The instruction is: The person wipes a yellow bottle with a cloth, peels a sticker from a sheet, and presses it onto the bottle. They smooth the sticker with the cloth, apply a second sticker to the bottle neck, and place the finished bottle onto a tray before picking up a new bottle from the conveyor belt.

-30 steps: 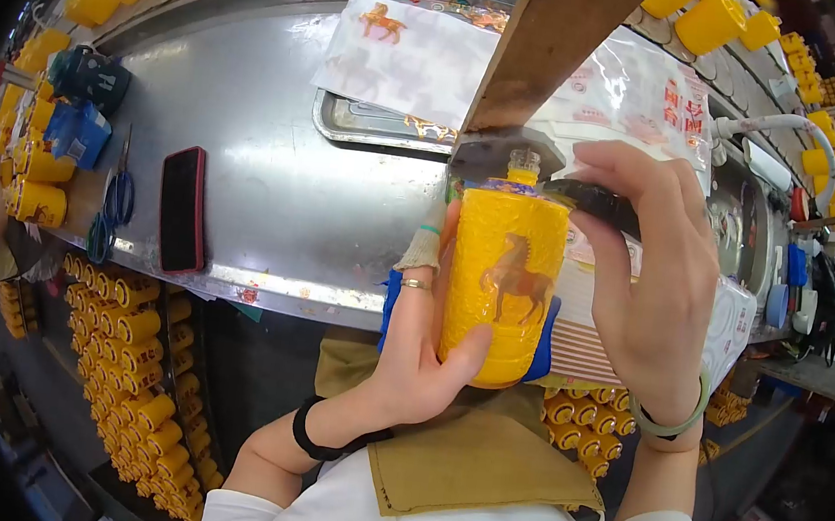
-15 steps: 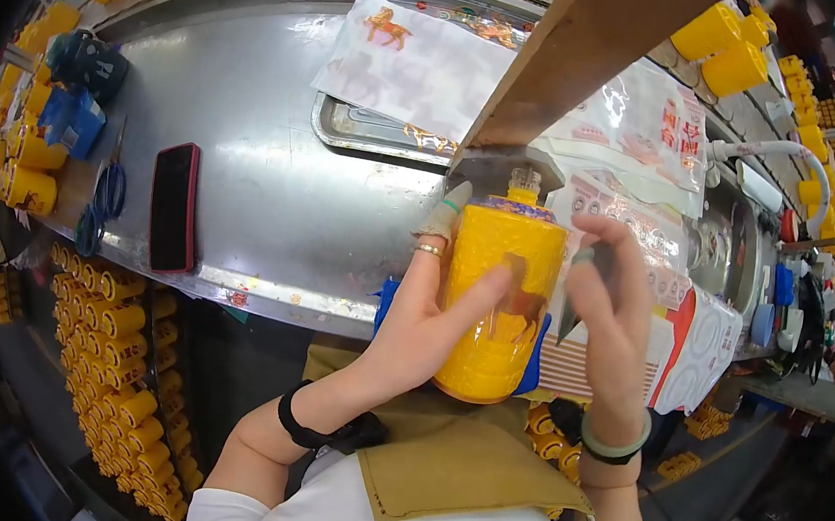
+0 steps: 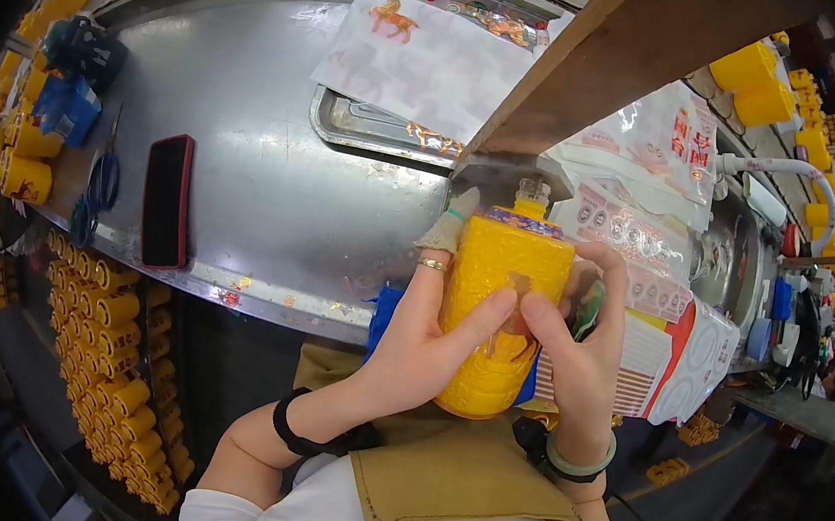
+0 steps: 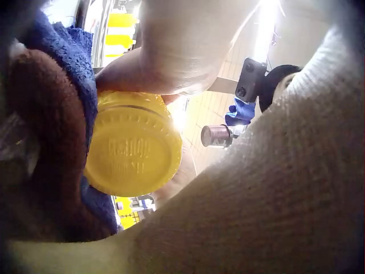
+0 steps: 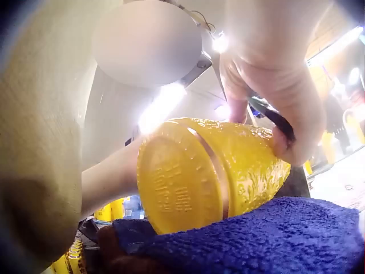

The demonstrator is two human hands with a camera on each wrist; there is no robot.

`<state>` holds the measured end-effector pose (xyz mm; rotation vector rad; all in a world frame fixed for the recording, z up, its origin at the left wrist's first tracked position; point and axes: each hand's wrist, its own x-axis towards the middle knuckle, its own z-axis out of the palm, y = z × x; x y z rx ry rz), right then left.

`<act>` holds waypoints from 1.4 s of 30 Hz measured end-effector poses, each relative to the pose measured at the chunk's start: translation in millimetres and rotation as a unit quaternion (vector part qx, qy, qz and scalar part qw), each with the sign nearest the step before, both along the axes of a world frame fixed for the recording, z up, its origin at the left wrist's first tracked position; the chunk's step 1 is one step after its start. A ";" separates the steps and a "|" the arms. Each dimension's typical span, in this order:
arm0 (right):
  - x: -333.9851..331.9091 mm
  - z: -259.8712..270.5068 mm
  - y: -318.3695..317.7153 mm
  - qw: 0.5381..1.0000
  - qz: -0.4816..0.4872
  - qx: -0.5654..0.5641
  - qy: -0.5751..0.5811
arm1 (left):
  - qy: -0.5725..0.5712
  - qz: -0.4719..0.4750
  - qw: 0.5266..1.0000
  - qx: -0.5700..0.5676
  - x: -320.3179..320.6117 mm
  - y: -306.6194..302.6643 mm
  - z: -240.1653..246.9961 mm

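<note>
A yellow embossed bottle (image 3: pixel 498 313) with a small clear neck stands upright in front of my chest. My left hand (image 3: pixel 427 334) grips its left side, thumb across the front. The right hand (image 3: pixel 570 348) is against the bottle's right front, thumb beside the left thumb on the brown horse label, and pinches a dark flat tool (image 3: pixel 589 307) in its fingers. A blue cloth (image 3: pixel 383 315) lies behind and under the bottle. The left wrist view shows the bottle's yellow base (image 4: pixel 134 151) and blue cloth (image 4: pixel 63 54). In the right wrist view the bottle (image 5: pixel 211 171) rests over the cloth (image 5: pixel 274 237), with the dark tool (image 5: pixel 274 119) pinched above.
A steel counter (image 3: pixel 275 176) carries a red-cased phone (image 3: pixel 167 201), scissors (image 3: pixel 92 199), a metal tray (image 3: pixel 370 127) and printed sheets (image 3: pixel 427 56). A wooden beam (image 3: pixel 617 69) crosses overhead. Several yellow bottles (image 3: pixel 119 332) lie below the counter's edge. Label sheets (image 3: pixel 665 355) hang at right.
My right hand came down from the bottle's neck to its front, bringing the dark tool along. The left thumb slid up across the horse label. The bottle sank slightly.
</note>
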<state>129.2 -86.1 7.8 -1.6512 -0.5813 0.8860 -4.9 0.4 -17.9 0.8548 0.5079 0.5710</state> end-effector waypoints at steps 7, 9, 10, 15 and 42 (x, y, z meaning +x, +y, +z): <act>-2.2 2.2 0.9 1.000 -0.005 0.011 0.027 | 0.005 -0.010 1.000 0.009 -1.0 0.9 1.1; -1.9 2.7 1.1 1.000 -0.004 0.010 0.026 | 0.004 -0.004 1.000 0.014 0.4 0.4 -0.1; -1.7 2.8 1.2 1.000 -0.002 0.009 0.024 | 0.002 0.002 1.000 0.019 0.9 0.2 -1.0; 4.2 0.7 -3.8 0.999 0.008 0.023 0.032 | -0.004 0.004 1.000 0.005 -5.1 4.1 -2.4; 13.0 55.1 21.8 0.718 0.266 0.084 -0.638 | 0.007 0.064 0.994 0.088 -28.9 -3.6 -19.6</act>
